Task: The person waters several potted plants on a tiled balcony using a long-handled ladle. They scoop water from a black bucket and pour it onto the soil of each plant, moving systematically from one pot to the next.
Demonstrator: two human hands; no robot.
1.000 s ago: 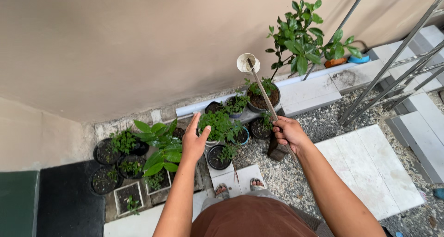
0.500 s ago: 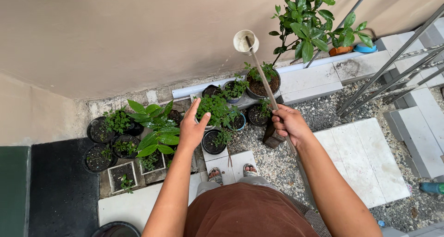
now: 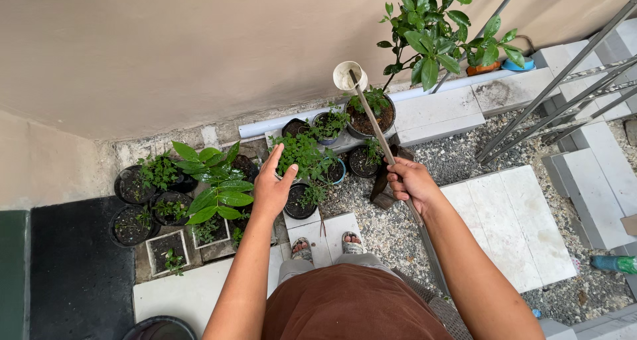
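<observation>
The right hand (image 3: 410,183) is closed around a stick (image 3: 379,134) whose cup (image 3: 348,75) stands beyond the grip, above the pots (image 3: 312,164). The left hand (image 3: 272,187) is spread, empty, over them. Seemingly watering; pouring calls for tipping the cup.

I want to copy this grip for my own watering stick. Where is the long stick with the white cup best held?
Hold the stick low on its shaft, well below the white cup, closing around it from the right side as the right hand does. The slim shaft suits a fist, and its upward tilt keeps the cup far out.
</observation>
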